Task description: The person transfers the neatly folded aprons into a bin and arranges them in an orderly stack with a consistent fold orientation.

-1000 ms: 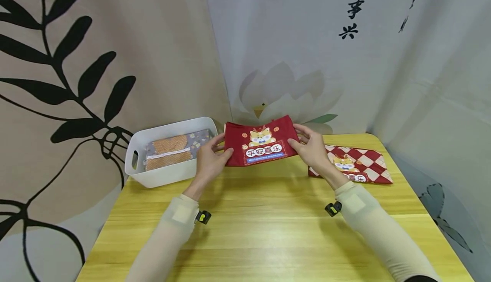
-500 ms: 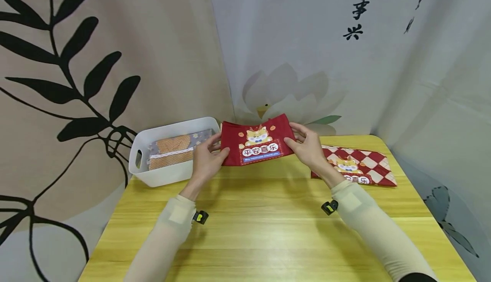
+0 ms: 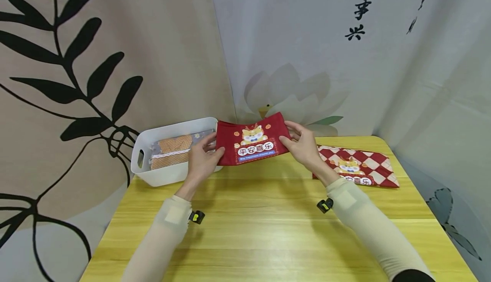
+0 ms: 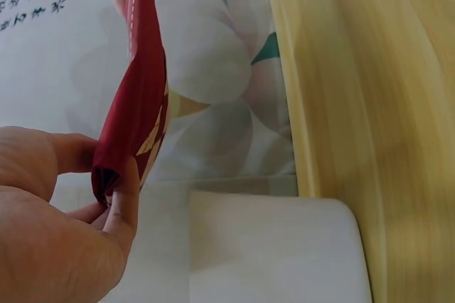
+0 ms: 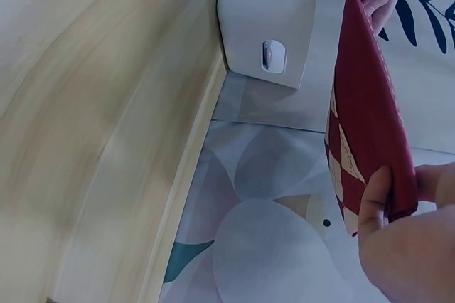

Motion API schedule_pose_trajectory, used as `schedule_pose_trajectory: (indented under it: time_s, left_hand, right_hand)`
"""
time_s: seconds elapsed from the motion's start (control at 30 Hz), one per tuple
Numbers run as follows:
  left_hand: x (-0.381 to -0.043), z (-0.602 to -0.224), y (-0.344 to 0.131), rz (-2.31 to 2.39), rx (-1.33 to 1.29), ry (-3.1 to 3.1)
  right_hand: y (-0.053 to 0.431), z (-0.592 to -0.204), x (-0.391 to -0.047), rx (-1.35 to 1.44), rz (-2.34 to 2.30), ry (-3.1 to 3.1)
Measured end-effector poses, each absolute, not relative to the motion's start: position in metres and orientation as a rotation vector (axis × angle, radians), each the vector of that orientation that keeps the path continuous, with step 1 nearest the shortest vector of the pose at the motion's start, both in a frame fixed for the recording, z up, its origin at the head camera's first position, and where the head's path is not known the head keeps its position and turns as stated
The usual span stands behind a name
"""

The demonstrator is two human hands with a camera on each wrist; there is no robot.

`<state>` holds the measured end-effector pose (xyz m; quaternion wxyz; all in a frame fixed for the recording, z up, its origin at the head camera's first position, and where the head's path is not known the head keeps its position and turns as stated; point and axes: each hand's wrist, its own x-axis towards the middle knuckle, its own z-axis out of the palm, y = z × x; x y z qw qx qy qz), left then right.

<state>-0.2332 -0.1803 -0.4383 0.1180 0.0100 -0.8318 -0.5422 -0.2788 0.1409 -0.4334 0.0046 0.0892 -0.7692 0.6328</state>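
Note:
A folded red cloth piece (image 3: 253,152), printed with a cartoon dog, white characters and a blue strip, is held up over the back of the table. My left hand (image 3: 201,159) pinches its left end, thumb in front and fingers behind. At its right end, my right hand (image 3: 304,146) pinches it likewise. The wrist views show red-and-cream checks on the far side of the cloth (image 5: 373,104). On the table beyond my right wrist lies a red-and-cream checked cloth piece (image 3: 377,167) with a similar dog print, partly covered by my forearm.
At the back left stands a white plastic basket (image 3: 163,179), just behind my left hand. Inside it lies a folded orange-and-grey floral cloth (image 3: 174,145). A printed curtain (image 3: 291,52) hangs close behind the wooden table (image 3: 261,235).
Both hands and the red cloth have shifted slightly left in the head view, now overlapping the basket's right end. The grip looks the same; the view itself has moved a little.

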Motion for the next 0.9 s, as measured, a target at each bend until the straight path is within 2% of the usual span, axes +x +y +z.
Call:
schedule_pose_trajectory:
  time_s: [0.9]
  left_hand:
    - [-0.225,-0.436,-0.212,-1.553,0.098,-2.433]
  right_hand:
    - [0.108,-0.429,-0.283,0.339,1.992,-2.43]
